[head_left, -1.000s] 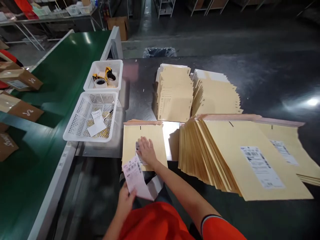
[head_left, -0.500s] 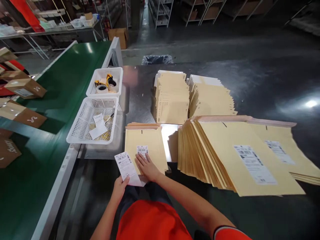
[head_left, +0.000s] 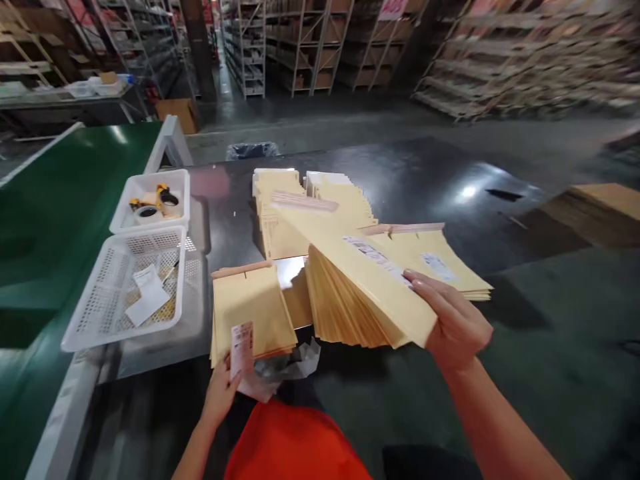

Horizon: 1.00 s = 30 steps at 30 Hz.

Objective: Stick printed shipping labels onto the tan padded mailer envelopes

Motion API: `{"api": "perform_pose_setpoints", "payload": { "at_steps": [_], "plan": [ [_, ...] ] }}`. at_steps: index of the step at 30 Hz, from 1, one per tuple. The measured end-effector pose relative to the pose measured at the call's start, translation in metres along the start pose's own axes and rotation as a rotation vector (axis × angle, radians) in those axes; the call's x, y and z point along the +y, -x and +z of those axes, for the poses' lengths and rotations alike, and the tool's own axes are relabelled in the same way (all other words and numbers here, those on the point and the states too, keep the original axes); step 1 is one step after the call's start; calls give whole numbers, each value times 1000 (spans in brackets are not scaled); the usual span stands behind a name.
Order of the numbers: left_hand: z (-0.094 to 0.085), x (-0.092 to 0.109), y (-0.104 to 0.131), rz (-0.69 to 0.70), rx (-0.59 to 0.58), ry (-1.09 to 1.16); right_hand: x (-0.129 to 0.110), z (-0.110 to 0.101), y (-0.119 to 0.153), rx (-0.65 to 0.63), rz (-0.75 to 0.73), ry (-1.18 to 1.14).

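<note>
My right hand (head_left: pixel 457 320) is closed on the near corner of a tan envelope (head_left: pixel 330 243) with a white printed label. That envelope is lifted and tilted over a fanned stack of envelopes (head_left: pixel 345 313). Pinched in my left hand (head_left: pixel 223 387) is a printed label sheet (head_left: pixel 243 357), its lower part curling in front of me. The sheet hangs over the near edge of a small pile of tan envelopes (head_left: pixel 250 300), and my left fingers are by that pile's lower left corner. Translucent backing paper (head_left: pixel 303 363) lies crumpled below the pile.
Two stacks of smaller envelopes (head_left: pixel 280 233) stand behind. Labelled envelopes (head_left: pixel 425 257) lie to the right. White baskets at left hold paper slips (head_left: pixel 149 293) and tape dispensers (head_left: pixel 163 203). A green conveyor (head_left: pixel 55 247) runs along the left; a cardboard box (head_left: pixel 605 207) is far right.
My right hand has left the small pile and moved right, lifting the labelled envelope off the fanned stack. My left hand keeps the label sheet. The view has swung right and up.
</note>
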<state>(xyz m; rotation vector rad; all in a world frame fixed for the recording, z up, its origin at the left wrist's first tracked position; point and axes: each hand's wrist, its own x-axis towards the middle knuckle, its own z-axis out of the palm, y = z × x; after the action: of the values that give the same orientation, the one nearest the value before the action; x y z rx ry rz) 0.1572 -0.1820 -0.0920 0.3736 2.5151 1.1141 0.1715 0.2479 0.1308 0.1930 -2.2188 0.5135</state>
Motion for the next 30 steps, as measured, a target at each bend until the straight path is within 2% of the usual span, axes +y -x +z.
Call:
{"api": "perform_pose_setpoints", "payload": {
  "at_steps": [3,6,8,9,11,14,16,18,20,22,24,27,30],
  "plan": [
    [2,-13,-1,-29,21,31,37,-26,33,-234,-74,163],
    [-4,-9,2,-79,36,57,77,-29,72,-445,11,148],
    [-11,4,5,-131,60,109,89,-27,87,-487,84,92],
    [-15,13,7,-151,65,154,87,-25,88,-472,120,65],
    [-23,39,13,-154,30,268,67,-16,80,-405,195,-9],
    [-32,86,20,-59,-139,419,2,20,54,-281,407,-284],
    [-33,113,24,8,-237,499,-50,58,38,-324,573,-603],
    [-30,125,28,45,-287,546,-96,97,31,-471,686,-899],
    [-25,122,33,40,-318,529,-128,127,33,-568,766,-993],
    [-21,109,38,3,-290,460,-146,144,40,-588,802,-962],
    [-20,97,40,-59,-169,452,-155,150,49,-600,770,-932],
    [-23,92,31,-143,36,652,-159,152,64,-687,677,-910],
    [-26,99,12,-259,108,782,-159,159,77,-729,651,-830]
  ]
}}
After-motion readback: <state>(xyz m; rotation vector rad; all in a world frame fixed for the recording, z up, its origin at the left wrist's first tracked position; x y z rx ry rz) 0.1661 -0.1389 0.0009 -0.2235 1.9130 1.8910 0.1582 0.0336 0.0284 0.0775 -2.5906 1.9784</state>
